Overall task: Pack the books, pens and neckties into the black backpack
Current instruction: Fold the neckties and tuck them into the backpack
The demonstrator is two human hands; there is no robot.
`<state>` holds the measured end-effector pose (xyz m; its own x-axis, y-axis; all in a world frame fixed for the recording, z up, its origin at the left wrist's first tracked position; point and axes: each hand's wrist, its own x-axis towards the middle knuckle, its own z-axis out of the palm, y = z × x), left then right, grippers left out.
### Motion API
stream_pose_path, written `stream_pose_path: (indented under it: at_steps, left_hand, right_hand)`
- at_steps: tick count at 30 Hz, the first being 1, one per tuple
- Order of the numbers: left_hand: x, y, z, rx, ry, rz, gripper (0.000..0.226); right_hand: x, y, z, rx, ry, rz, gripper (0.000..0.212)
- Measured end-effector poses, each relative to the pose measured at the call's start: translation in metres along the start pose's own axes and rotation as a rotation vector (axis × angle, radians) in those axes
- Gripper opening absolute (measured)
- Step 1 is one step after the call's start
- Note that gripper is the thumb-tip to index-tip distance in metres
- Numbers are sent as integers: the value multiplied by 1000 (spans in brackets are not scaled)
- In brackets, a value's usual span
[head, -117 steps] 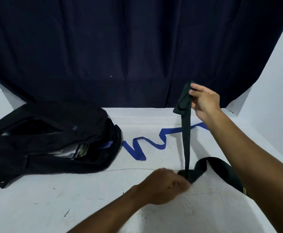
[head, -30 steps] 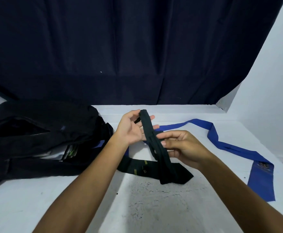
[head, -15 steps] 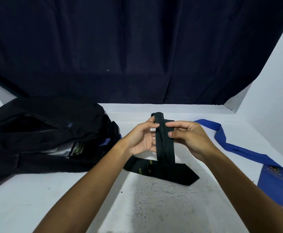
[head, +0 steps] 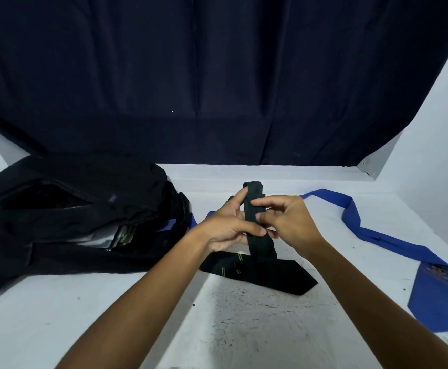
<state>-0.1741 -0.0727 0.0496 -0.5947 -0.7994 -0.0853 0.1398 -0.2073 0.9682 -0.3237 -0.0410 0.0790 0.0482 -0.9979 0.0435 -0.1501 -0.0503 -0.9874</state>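
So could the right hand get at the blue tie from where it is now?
Probably yes, once freed: the right hand is pinching the dark green tie, but the blue tie lies uncovered on the table just to its right.

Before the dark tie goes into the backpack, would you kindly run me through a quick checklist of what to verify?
1. Left hand grips the dark tie: ok.
2. Right hand pinches the tie's folded part: ok.
3. Tie fully folded: not ok, its wide end lies flat on the table.
4. Black backpack open towards the hands: ok.
5. Room left inside: cannot tell.
6. Blue tie packed: not ok, it lies on the table.
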Motion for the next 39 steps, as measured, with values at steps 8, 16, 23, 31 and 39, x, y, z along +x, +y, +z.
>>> stream_pose_path:
  at_steps: [8, 16, 23, 31, 39]
  left_hand:
    - [0, -6, -2, 17, 18, 14, 101]
    - [1, -11, -2, 10, 56, 13, 94]
    - [0, -10, 3, -23, 59, 52, 100]
    - [-7, -7, 0, -54, 42, 117, 87]
    - [-12, -7, -3, -60, -3, 102, 79]
  right_hand:
    - [-1, 8, 0, 114, 3, 10, 28]
    - [1, 9, -5, 326, -106, 131, 21]
    - [2, 11, 3, 244, -79, 114, 22]
    - [0, 9, 0, 459, -185, 87, 26]
    - [-1, 9, 8, 433, -159, 115, 27]
